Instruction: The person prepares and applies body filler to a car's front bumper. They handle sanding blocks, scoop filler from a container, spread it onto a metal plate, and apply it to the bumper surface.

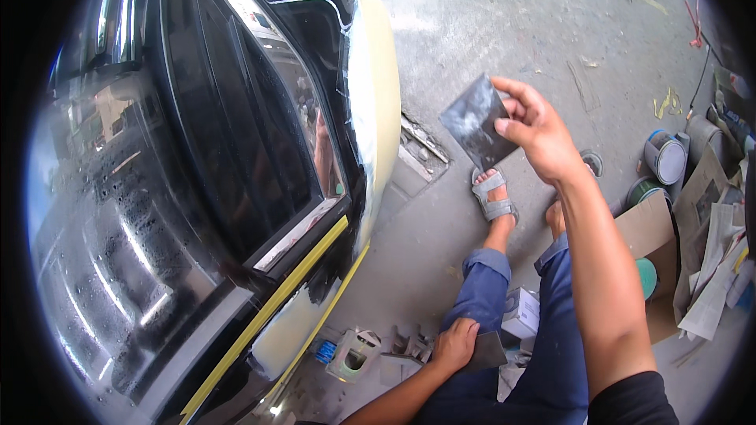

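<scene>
My right hand (524,122) is raised above the floor, pinching a dark square sheet (472,126) with pale grey smears. My left hand (457,342) rests low by my jeans and grips another dark grey piece (488,352). To the left is a glossy black car body (197,71), wet with droplets on its lower left area, with a cream-coloured panel edge (378,63), yellow tape (299,271) and a smooth filler patch (287,323).
My sandalled foot (494,197) is on the concrete floor (496,16). Cans (669,164), cardboard (638,232) and paper scraps (717,267) crowd the right side. Below sit a cut-open plastic container (346,354), a white box (520,311) and a broken floor grate (421,149).
</scene>
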A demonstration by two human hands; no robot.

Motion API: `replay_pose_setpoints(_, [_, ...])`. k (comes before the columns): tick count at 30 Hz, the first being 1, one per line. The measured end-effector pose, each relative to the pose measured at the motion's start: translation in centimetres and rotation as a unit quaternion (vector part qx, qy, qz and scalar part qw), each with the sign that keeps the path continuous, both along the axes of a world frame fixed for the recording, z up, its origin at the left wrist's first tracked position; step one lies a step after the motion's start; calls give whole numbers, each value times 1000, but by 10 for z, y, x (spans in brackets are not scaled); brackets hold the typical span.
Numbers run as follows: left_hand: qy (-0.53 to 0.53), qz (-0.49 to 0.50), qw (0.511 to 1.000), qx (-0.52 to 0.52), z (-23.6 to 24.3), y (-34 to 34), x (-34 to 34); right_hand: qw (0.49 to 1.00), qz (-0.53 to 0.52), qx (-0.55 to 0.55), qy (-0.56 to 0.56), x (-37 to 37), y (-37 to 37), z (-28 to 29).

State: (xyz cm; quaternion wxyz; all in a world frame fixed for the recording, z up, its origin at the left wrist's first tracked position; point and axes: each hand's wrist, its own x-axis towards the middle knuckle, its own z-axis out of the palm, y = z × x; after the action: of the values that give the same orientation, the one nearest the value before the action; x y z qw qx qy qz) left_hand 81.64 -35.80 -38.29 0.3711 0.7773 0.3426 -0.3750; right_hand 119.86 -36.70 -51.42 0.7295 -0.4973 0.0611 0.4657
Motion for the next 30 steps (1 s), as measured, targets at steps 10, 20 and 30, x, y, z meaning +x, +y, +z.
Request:
replay_pose_setpoints(10, [-45, -37, 998, 22, 3, 5, 30, 995, -39, -18, -85, 72, 76, -7])
replay_pose_setpoints(20, [-76, -50, 995, 36, -7, 9, 47, 992, -36, 11, -117, 122, 117, -22])
replay_pose_setpoints(30, [-76, -37, 996, 36, -7, 9, 63, 993, -10, 48, -108, 141, 133, -24])
